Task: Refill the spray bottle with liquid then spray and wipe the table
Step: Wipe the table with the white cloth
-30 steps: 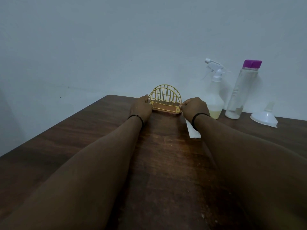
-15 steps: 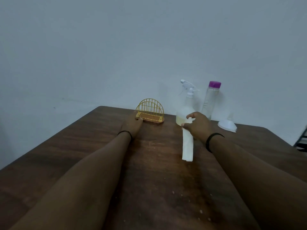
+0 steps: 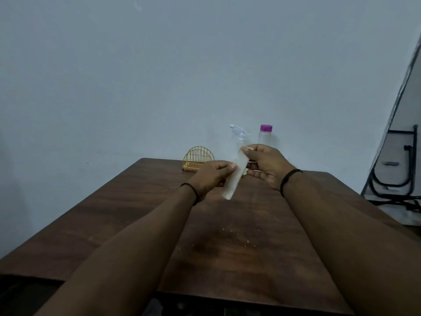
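Bottles stand at the far edge of the wooden table (image 3: pixel 141 201), against the pale wall. One is a spray bottle (image 3: pixel 239 137) with a white trigger head; only its head and neck show above the hands, so its content cannot be told. Just right of it stands a clear bottle with purple cap (image 3: pixel 265 134); its lower part is hidden behind the right hand, and I cannot tell if liquid is inside. Left of the spray bottle, also at the far edge, stands a yellow wire holder (image 3: pixel 198 157) with arched top; nothing is seen between its wires.

Both forearms reach forward over the middle of the table, and each wrist wears a thin black band. The left hand (image 3: pixel 210 176) is curled, with thumb and fingers pinching the lower half of a folded white paper towel (image 3: pixel 235 176). The right hand (image 3: pixel 266 164) is higher and pinches the upper end of the same towel between thumb and forefinger; its other fingers are bent under.

The towel is a narrow strip, tilted, its top toward the spray bottle and its bottom end hanging free below the left hand, above the table and not touching it. It is in front of the spray bottle.

Small pale crumbs (image 3: pixel 224 229) lie on the wood nearer to the person.
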